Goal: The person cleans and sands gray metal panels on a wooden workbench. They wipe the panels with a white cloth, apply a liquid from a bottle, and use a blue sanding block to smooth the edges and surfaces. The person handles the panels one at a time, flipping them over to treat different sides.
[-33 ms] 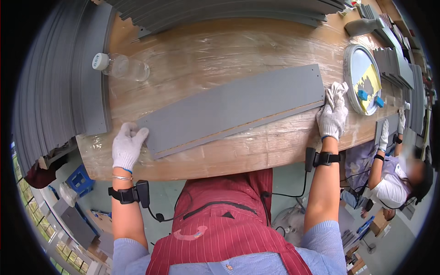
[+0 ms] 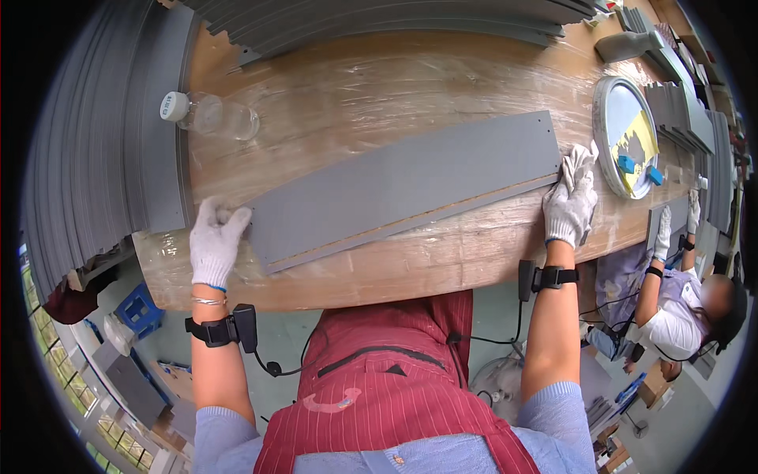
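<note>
Lying aslant near the front edge of the desk (image 2: 339, 91), a long, flat grey panel (image 2: 410, 170) shows a smooth, matte face, small dark holes by its short ends, and a thin, rough brown groove running along its near long side. Its left end sits closer to the front edge than its right. Gloved in white knit, the left hand (image 2: 215, 243) is at the panel's left end, fingers curled and thumb slightly apart from them at the corner; whether it pinches the board I cannot tell. The right hand (image 2: 570, 207), in a matching glove, holds a crumpled white cloth (image 2: 580, 160) against the right end. Glossy, wrinkled clear film covers the brown desktop. Toward the left edge, a clear plastic bottle (image 2: 221, 117) with a white cap lies on its side next to a ridged stack of grey boards (image 2: 99, 134); more boards (image 2: 387, 17) line the far edge. Near the right edge rests a round, rimmed pale lid (image 2: 602, 142) bearing a torn yellow sheet (image 2: 646, 141) and two small blue blocks (image 2: 626, 164).
</note>
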Tool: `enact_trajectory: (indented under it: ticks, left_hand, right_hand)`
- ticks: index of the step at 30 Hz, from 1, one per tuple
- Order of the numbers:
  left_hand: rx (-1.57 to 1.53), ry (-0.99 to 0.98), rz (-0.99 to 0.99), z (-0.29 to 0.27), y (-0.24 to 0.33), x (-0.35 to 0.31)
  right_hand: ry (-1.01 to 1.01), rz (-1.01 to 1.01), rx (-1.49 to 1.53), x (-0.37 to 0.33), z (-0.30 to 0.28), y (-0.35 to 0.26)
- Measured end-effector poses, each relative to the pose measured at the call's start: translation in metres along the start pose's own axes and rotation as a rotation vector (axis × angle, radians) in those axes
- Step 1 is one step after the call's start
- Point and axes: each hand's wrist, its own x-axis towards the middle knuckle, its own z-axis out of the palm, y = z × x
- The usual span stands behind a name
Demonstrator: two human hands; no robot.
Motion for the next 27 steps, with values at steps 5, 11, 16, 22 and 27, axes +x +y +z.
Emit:
enact_trajectory:
  ticks: [5, 11, 16, 22, 27]
  left_hand:
    - [-0.876, 0.325, 0.490, 0.006, 0.039, 0.071]
    - [-1.050, 0.264, 0.334, 0.008, 0.083, 0.103]
    - [-0.652, 0.249, 0.590, 0.014, 0.078, 0.091]
    - [0.446, -0.060, 0.734, 0.031, 0.141, -0.017]
    - [0.878, -0.183, 0.765, 0.056, 0.176, -0.045]
  right_hand:
    - [0.147, -0.092, 0.135, -0.009, 0.001, -0.028]
    - [0.075, 0.031, 0.117, -0.011, 0.009, -0.016]
    - [0.013, 0.185, 0.737, 0.009, 0.018, 0.003]
    - [-0.096, 0.273, 0.816, 0.029, -0.016, -0.006]
    - [0.226, 0.440, 0.880, 0.017, -0.051, 0.026]
